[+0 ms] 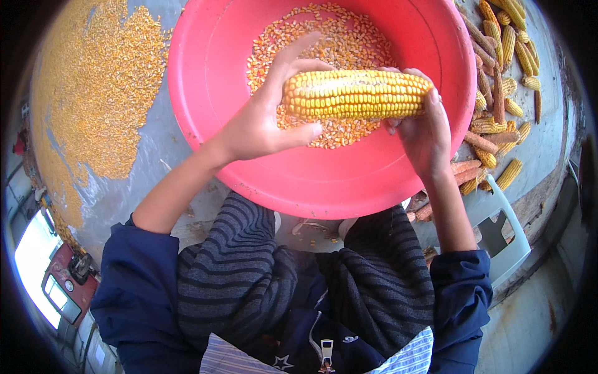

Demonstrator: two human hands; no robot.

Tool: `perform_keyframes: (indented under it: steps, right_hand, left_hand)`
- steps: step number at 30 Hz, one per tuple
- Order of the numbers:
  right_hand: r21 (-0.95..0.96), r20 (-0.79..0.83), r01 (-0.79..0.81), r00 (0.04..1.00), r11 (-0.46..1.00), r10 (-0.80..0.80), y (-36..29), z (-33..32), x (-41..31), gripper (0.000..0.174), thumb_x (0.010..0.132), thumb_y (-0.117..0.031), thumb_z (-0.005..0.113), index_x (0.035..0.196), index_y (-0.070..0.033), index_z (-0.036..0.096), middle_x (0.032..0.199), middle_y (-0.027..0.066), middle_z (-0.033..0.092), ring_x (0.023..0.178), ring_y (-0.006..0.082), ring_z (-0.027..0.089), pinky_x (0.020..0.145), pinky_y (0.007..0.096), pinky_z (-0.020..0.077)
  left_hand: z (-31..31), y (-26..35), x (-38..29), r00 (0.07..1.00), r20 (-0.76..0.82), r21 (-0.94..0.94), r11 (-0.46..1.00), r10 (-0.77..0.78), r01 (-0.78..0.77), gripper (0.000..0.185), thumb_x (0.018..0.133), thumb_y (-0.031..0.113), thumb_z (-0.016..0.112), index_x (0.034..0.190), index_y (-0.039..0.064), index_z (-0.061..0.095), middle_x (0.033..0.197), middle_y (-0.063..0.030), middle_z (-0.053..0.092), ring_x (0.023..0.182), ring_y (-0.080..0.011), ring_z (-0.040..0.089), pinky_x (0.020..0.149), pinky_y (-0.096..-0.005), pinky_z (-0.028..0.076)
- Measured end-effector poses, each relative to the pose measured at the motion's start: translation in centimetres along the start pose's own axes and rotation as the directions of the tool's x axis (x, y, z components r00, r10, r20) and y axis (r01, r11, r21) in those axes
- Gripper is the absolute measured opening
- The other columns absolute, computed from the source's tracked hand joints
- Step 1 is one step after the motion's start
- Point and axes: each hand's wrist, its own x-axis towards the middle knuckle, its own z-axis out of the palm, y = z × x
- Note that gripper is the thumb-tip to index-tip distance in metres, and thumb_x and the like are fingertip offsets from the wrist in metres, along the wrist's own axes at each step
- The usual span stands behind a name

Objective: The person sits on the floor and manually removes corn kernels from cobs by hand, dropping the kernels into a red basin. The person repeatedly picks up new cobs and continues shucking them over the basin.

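Observation:
An ear of yellow corn [355, 96] lies level above the red plastic basin [327, 187], with most of its kernel rows intact. My right hand [427, 126] grips its right end, thumb in front and fingers behind. Around the left end, my left hand [266, 117] is spread with thumb and fingers apart, slightly blurred; whether a finger touches the cob is hard to tell. Loose corn kernels [336, 135] cover the middle of the basin's floor.
A wide layer of kernels [117, 93] spreads over the floor at left. Whole ears [509, 46] and stripped cobs [499, 93] are piled at right. Beside my right arm stands a pale plastic stool [514, 233]. My knees flank the basin's near rim.

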Motion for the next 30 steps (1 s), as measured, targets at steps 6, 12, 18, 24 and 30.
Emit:
perform_keyframes:
  steps: [6,12,18,24,30]
  right_hand:
    - [0.011,0.17,0.114,0.979,0.993,-0.115,0.1,-1.2,0.1,0.049,0.091,-0.04,0.04,0.128,-0.008,0.036,0.132,0.0186,0.039,0.104,0.0208,0.051,0.07,0.0269,0.0439]
    - [0.082,0.244,0.133,0.958,0.988,-0.149,0.4,-2.1,0.4,0.047,0.091,-0.037,0.039,0.129,-0.008,0.034,0.133,0.0192,0.037,0.107,0.0238,0.051,0.075,0.0299,0.0466]
    - [0.116,0.194,0.129,0.969,0.985,-0.15,0.7,-2.1,0.4,0.046,0.091,-0.034,0.038,0.129,-0.008,0.035,0.135,0.0197,0.034,0.107,0.0242,0.051,0.075,0.0295,0.046]
    - [0.113,0.081,0.034,0.996,0.993,-0.044,0.7,-1.5,0.7,0.042,0.093,-0.036,0.036,0.126,-0.009,0.039,0.13,0.0154,0.044,0.101,0.0199,0.053,0.068,0.0264,0.0446]
    - [0.083,-0.157,-0.189,0.967,0.978,0.2,0.1,-1.0,0.7,0.034,0.089,-0.037,0.049,0.113,-0.012,0.046,0.094,0.0034,0.056,0.064,0.0091,0.047,0.055,0.0227,0.0358]
  left_hand:
    - [-1.0,0.2,0.2,0.988,0.067,-0.249,0.956,-0.14,0.152,0.076,0.076,0.02,0.061,0.139,0.005,0.02,0.137,-0.0114,0.031,0.124,-0.0254,0.036,0.103,-0.0381,0.03]
    - [-1.1,0.2,0.3,0.977,0.104,-0.324,0.923,-0.185,0.209,0.066,0.081,0.026,0.05,0.136,0.0,0.026,0.134,-0.0148,0.037,0.121,-0.0233,0.041,0.1,-0.0366,0.034]
    - [-1.9,0.3,0.5,0.897,0.244,-0.583,0.683,-0.369,0.44,0.061,0.085,0.025,0.043,0.137,-0.002,0.024,0.126,-0.017,0.046,0.107,-0.022,0.054,0.079,-0.0332,0.052]
    - [-1.6,0.3,0.3,0.921,0.151,-0.497,0.778,-0.358,0.384,0.059,0.084,0.015,0.045,0.136,-0.005,0.024,0.127,-0.0168,0.046,0.103,-0.0206,0.057,0.073,-0.0301,0.055]
    - [-0.9,0.9,-0.1,0.921,0.1,-0.402,0.832,-0.376,0.384,0.055,0.083,0.009,0.043,0.135,-0.004,0.028,0.122,-0.0172,0.05,0.1,-0.0216,0.059,0.071,-0.0295,0.055]
